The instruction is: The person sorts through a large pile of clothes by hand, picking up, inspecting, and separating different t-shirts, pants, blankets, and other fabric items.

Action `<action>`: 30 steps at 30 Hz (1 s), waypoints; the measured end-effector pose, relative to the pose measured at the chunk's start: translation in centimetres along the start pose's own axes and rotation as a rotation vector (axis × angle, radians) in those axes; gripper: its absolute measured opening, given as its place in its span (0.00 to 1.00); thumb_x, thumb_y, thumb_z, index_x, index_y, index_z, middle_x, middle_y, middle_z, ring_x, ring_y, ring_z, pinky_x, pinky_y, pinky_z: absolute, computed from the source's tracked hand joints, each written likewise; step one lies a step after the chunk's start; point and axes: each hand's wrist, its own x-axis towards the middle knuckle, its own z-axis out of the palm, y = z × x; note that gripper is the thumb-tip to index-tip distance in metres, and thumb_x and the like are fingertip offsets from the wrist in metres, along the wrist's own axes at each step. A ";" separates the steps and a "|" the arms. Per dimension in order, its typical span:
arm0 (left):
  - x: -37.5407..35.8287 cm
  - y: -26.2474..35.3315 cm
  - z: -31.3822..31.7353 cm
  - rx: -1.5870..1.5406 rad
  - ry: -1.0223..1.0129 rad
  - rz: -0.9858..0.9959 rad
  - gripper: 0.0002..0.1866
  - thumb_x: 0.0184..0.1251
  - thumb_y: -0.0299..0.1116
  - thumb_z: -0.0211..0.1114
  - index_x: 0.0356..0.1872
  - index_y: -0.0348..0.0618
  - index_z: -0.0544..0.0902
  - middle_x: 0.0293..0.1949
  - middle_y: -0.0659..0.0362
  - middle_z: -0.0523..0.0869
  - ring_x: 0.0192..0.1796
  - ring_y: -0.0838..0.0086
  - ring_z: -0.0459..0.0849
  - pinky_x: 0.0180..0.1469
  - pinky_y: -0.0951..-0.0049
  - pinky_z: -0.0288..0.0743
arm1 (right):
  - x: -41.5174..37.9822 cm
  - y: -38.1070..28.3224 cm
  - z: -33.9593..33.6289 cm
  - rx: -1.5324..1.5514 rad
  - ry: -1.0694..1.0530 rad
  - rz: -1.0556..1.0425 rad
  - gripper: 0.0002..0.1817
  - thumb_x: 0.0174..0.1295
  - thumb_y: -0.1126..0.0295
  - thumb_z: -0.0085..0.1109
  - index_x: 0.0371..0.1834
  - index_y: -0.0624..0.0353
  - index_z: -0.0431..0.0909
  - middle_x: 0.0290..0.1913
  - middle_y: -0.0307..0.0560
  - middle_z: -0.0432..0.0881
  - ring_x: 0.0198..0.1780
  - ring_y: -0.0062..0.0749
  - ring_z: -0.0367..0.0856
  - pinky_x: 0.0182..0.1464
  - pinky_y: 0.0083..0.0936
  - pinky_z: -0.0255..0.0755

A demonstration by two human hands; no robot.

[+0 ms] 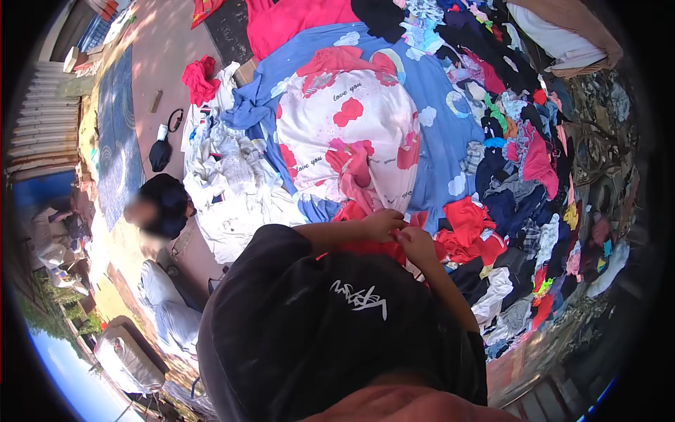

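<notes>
My left hand (383, 226) and my right hand (418, 246) meet close in front of my body. Both have their fingers closed in a pinch on red cloth (373, 247), and the pinched bit is mostly hidden. Just beyond my hands a white and pink cloth (348, 130) printed with red flowers and "love you" lies spread out, its near edge bunched by my left hand. Under it is a blue sheet (439, 141) with white clouds. More red clothes (467, 224) are heaped to the right of my right hand.
White clothes (228, 176) are piled at left, with a bright pink cloth (302, 21) at the far side. A long heap of mixed clothes (520, 162) runs along the right. Another person (165, 204) sits at left, near a black pouch (160, 155).
</notes>
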 end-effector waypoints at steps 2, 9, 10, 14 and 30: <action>-0.1 0.2 0.6 0.002 0.150 0.089 0.29 0.51 0.40 0.75 0.55 0.42 0.81 0.61 0.49 0.78 0.69 0.55 0.73 0.70 0.51 0.64 | -0.2 -0.3 -1.6 0.021 -0.087 -0.032 0.13 0.63 0.61 0.61 0.35 0.61 0.82 0.34 0.54 0.83 0.37 0.52 0.82 0.39 0.44 0.72; 1.8 4.3 -4.5 0.123 -0.065 0.278 0.24 0.48 0.43 0.76 0.45 0.41 0.86 0.55 0.51 0.82 0.65 0.55 0.75 0.68 0.54 0.65 | -2.9 -1.9 -10.7 -0.116 -0.225 -0.380 0.08 0.61 0.66 0.63 0.34 0.59 0.82 0.33 0.49 0.81 0.37 0.49 0.82 0.38 0.43 0.73; 2.4 4.7 -5.2 0.152 -0.132 0.267 0.23 0.49 0.44 0.76 0.44 0.41 0.86 0.54 0.51 0.83 0.64 0.56 0.76 0.68 0.54 0.66 | -3.9 -2.2 -13.4 -0.150 -0.243 -0.422 0.07 0.61 0.67 0.63 0.34 0.59 0.82 0.33 0.49 0.81 0.36 0.49 0.82 0.38 0.42 0.73; 6.2 10.2 -8.5 0.279 -0.447 0.223 0.25 0.53 0.53 0.73 0.42 0.41 0.87 0.43 0.49 0.88 0.47 0.54 0.85 0.54 0.58 0.75 | -11.5 -2.8 -26.1 -0.213 -0.122 -0.496 0.04 0.58 0.72 0.65 0.32 0.59 0.81 0.29 0.48 0.79 0.33 0.46 0.81 0.36 0.41 0.72; 24.3 12.3 -10.9 0.388 -0.362 0.114 0.22 0.49 0.45 0.72 0.44 0.43 0.85 0.35 0.48 0.89 0.40 0.54 0.87 0.45 0.57 0.79 | -54.2 21.6 -60.6 -0.626 1.621 0.647 0.16 0.71 0.63 0.57 0.49 0.66 0.84 0.47 0.55 0.86 0.51 0.45 0.83 0.55 0.35 0.73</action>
